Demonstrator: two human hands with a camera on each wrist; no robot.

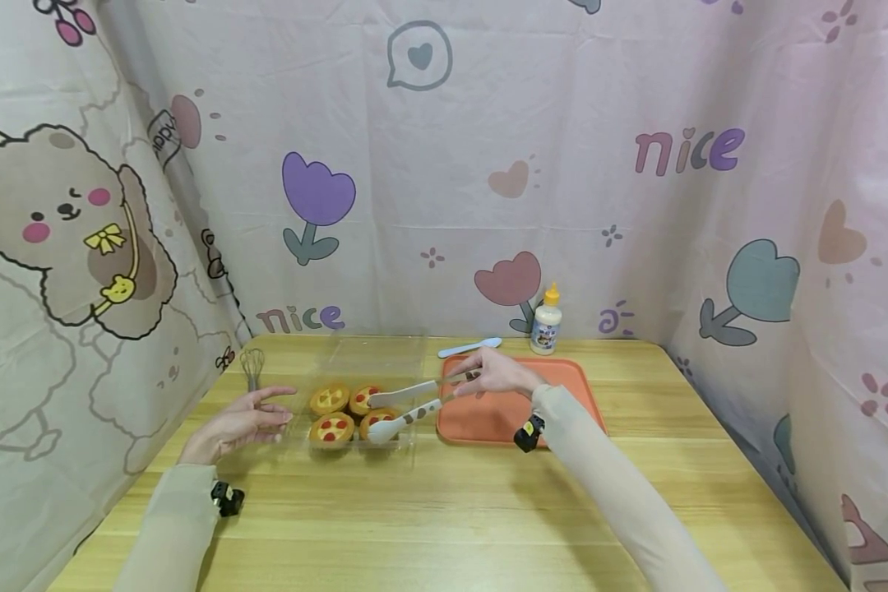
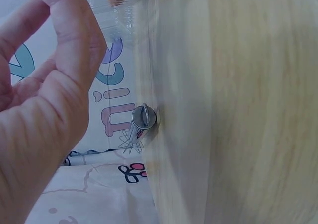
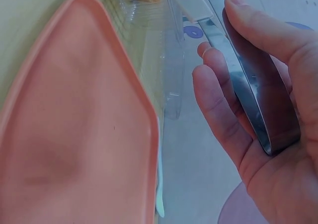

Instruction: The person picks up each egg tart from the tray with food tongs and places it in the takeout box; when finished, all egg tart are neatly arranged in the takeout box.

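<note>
My right hand (image 1: 492,374) holds a pair of tongs (image 1: 405,393) by its metal end, fingers and thumb around the two arms, as the right wrist view also shows. The pale tips of the tongs are spread over the right-hand tarts in a clear plastic box (image 1: 373,352), whose lid stands back. Several egg tarts (image 1: 331,430) with red or yellow toppings sit inside. At the box's left side is my left hand (image 1: 238,423), its fingers loosely extended; whether they touch the box I cannot tell. No object shows in that hand (image 2: 54,80).
An orange tray (image 1: 573,382) lies under and beyond the right hand. Behind it are a light blue spoon-like utensil (image 1: 469,349) and a white bottle (image 1: 546,327) with a yellow nozzle. A whisk (image 1: 252,370) lies at the left. A patterned curtain (image 1: 414,205) encloses the table.
</note>
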